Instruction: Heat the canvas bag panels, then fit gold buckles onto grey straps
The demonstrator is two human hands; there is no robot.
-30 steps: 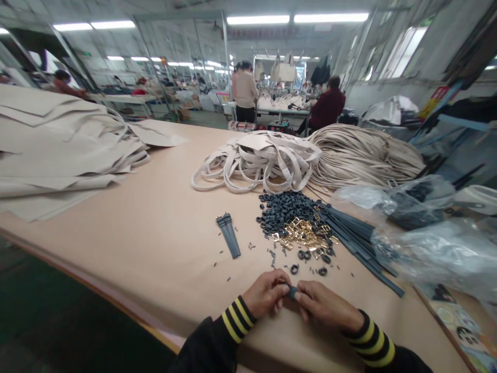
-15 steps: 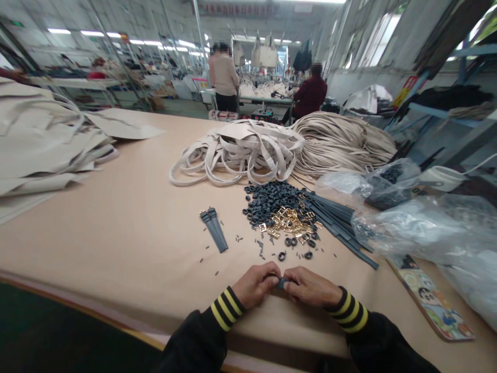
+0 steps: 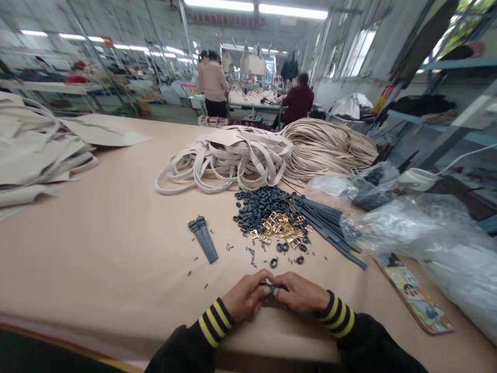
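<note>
Near the table's front edge, my left hand [image 3: 245, 296] and my right hand [image 3: 302, 293] meet, both pinching a small dark grey strap piece [image 3: 271, 290]. Most of that piece is hidden by my fingers, so its full shape cannot be made out. Just beyond my hands lie a few loose dark rings [image 3: 274, 262] and tiny grey bits. Farther off is a heap of dark grey strap loops [image 3: 258, 207], with gold buckles [image 3: 281, 228] at its front. To the left, a few dark straps with buckles [image 3: 205, 241] lie side by side.
Long dark straps [image 3: 330, 228] fan out right of the heap. Behind are beige straps [image 3: 229, 155] and a coiled bundle [image 3: 330, 145]. Plastic bags [image 3: 427, 228] and a cartoon-printed board [image 3: 415, 295] lie at right, beige panels [image 3: 31, 145] at left. People stand in the background.
The view has shifted, so the table's contents appear farther left and slightly lower. My fingers have changed their hold on the strap piece, and less of it shows between them.
</note>
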